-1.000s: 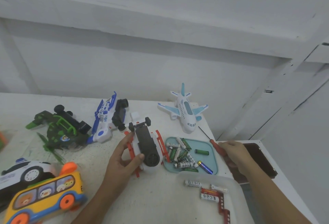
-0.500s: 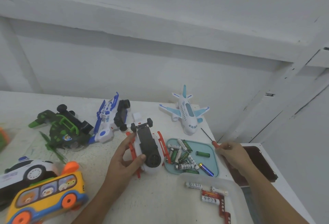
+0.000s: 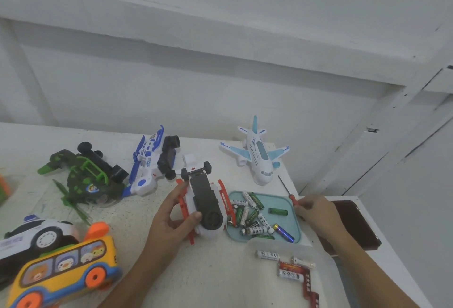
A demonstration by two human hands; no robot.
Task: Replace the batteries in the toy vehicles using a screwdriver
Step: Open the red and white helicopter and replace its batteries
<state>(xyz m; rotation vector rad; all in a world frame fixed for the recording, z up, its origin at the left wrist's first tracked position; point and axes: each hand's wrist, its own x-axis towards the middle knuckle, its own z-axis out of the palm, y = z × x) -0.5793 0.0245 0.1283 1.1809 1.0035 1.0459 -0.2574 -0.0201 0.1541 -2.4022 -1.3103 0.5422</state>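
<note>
My left hand [image 3: 169, 219] grips a white and red toy vehicle [image 3: 204, 202] turned upside down, its black underside and small wheels facing up. My right hand [image 3: 316, 214] holds the red handle of a thin screwdriver [image 3: 286, 189], whose dark shaft points up and away toward the toy airplane [image 3: 257, 153]. Between my hands lies a light blue tray [image 3: 293, 209] with several loose batteries [image 3: 250, 217] in it, green, white and one purple.
At the left lie a green and black toy [image 3: 85, 175], a blue and white toy [image 3: 152, 163], a police car [image 3: 36, 234] and a yellow bus [image 3: 63, 276]. A clear box [image 3: 328, 280] in front holds packed batteries [image 3: 291, 271]. A dark brown object [image 3: 353, 224] lies at the table's right edge.
My right hand has slid up the screwdriver's red handle and moved left toward the tray's right rim. My left hand still holds the upside-down toy in the same place.
</note>
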